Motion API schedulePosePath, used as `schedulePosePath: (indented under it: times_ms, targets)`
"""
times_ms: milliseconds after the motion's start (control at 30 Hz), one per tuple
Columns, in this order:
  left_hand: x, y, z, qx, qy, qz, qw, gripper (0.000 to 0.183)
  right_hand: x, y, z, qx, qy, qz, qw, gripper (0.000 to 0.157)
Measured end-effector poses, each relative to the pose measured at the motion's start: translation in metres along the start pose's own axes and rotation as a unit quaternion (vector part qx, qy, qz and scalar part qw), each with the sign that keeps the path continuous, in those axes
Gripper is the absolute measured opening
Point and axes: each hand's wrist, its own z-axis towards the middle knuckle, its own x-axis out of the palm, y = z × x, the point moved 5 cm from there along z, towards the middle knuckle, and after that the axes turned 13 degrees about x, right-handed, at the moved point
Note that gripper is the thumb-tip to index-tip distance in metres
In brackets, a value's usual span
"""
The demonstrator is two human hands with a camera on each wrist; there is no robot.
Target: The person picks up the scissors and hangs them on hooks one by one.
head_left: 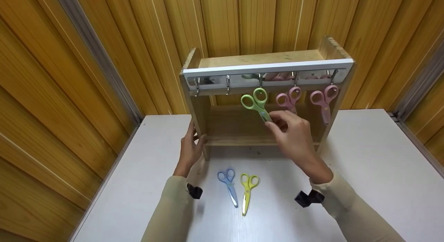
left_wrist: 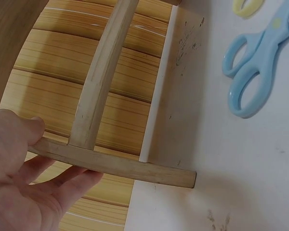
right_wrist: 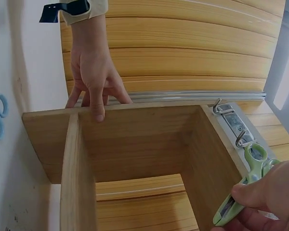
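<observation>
My right hand (head_left: 295,132) pinches green scissors (head_left: 258,107) by the blade end, thumb against fingertips. The handle loops point up, and one loop overlaps the lower end of the middle hook (head_left: 260,79) in the head view. In the right wrist view, that loop is right at a hook (right_wrist: 242,139). My left hand (head_left: 190,148) grips the left side panel (left_wrist: 120,166) of a wooden shelf (head_left: 242,141), thumb on the inner side, fingers on the outer. Pink scissors (head_left: 324,103) hang on the rightmost hook. Another pink pair (head_left: 290,100) hangs beside it, partly hidden behind my right hand.
Blue scissors (head_left: 229,186) and yellow scissors (head_left: 246,191) lie on the white table (head_left: 138,186) in front of the shelf. Two hooks at the left of the metal strip (head_left: 211,81) hold nothing. Wood-patterned walls (head_left: 222,23) stand behind and to both sides.
</observation>
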Motion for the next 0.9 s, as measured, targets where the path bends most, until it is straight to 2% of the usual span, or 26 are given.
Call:
schedulePosePath:
  times_ms: [267, 467, 700, 900]
  targets:
    - [0.001, 0.001, -0.001, -0.014, 0.007, -0.013, 0.9998, 0.077, 0.008, -0.007, 0.002, 0.023, -0.001, 0.005, 1.0, 0.015]
    - [0.002, 0.003, -0.001, -0.026, 0.015, -0.006, 0.9995, 0.078, 0.013, -0.012, 0.002, 0.024, -0.006, 0.012, 1.0, 0.016]
    - [0.002, 0.001, -0.001, -0.017, 0.012, -0.015, 0.9997, 0.078, 0.015, -0.016, 0.002, 0.029, -0.006, 0.014, 0.999, 0.015]
    - [0.002, 0.002, -0.001, -0.026, 0.013, -0.021, 0.9993, 0.079, 0.017, -0.019, 0.003, 0.035, -0.003, 0.013, 0.999, 0.015]
